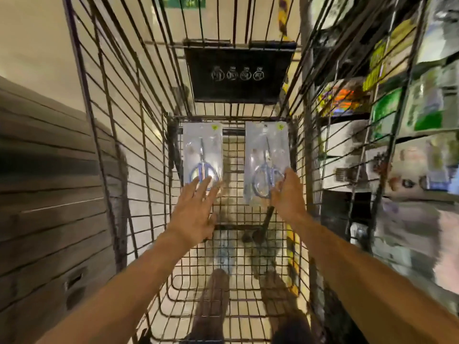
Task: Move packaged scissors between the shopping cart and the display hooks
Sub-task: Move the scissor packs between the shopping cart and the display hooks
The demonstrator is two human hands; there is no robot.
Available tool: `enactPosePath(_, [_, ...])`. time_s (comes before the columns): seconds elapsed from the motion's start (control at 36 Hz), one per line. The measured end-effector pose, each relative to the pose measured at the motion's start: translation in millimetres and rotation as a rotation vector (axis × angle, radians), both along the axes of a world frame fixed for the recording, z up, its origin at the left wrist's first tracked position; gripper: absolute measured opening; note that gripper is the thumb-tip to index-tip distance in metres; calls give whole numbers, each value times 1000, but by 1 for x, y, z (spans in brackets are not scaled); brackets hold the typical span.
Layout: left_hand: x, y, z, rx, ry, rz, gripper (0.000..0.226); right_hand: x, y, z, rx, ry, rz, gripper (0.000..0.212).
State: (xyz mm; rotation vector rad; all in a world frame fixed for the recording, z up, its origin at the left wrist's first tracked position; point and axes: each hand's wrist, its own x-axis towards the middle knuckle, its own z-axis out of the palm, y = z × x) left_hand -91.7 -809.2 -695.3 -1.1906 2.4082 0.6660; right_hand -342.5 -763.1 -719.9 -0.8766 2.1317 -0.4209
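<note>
Two clear packs of blue-handled scissors lie on the wire floor at the far end of the shopping cart point(139, 150). The left scissors pack point(201, 150) lies flat, and my left hand point(196, 209) reaches over its near end with fingers spread, fingertips on or just above the handles. The right scissors pack point(265, 160) has its near right corner under the fingers of my right hand point(289, 194), which curl around its edge. Motion blur hides whether that pack is lifted off the wire.
A black flap with white icons point(239, 75) hangs on the cart's far wall. Shelves and hooks with packaged goods point(402, 108) stand close on the right. A slatted grey wall point(44, 194) runs on the left. My legs and shoes point(213, 301) show through the cart floor.
</note>
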Motion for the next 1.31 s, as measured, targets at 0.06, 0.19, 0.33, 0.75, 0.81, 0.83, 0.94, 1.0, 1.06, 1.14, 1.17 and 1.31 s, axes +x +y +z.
enactPosePath(0.06, [-1, -1, -5, 38, -25, 8, 73, -1, -2, -13, -28, 35, -35, 41])
enactPosePath(0.19, [-1, -3, -6, 65, 0, 40, 74, -1, -5, -20, -16, 69, -112, 45])
enactPosePath(0.33, [2, -1, -8, 70, 41, 12, 73, 9, -8, -15, 14, 164, -183, 69])
enactPosePath(0.75, [-14, -13, 15, 674, 329, 605, 73, 18, -9, 28, 1, -438, -377, 48])
enactPosePath(0.81, [-22, -16, 24, 753, 454, 783, 71, 21, -5, 39, -19, -604, -487, 54])
enactPosePath(0.83, [-26, -17, 30, 783, 509, 855, 68, 22, -2, 45, -22, -645, -496, 56])
enactPosePath(0.94, [-33, -19, 43, 846, 633, 1077, 78, 23, 12, 61, 3, -641, -388, 48])
enactPosePath(1.0, [-33, -17, 46, 847, 678, 1105, 84, 24, 15, 64, 32, -684, -378, 47])
enactPosePath(1.06, [-35, -16, 50, 833, 711, 1141, 88, 24, 14, 67, 44, -728, -380, 47])
enactPosePath(1.14, [-37, -15, 49, 795, 762, 1190, 89, 23, 10, 63, 42, -764, -385, 39])
enactPosePath(1.17, [-36, -14, 47, 788, 772, 1195, 90, 23, 8, 61, 50, -764, -374, 39])
enactPosePath(1.31, [-27, -17, 40, 711, 748, 1188, 92, 18, 2, 36, -32, -622, -403, 61])
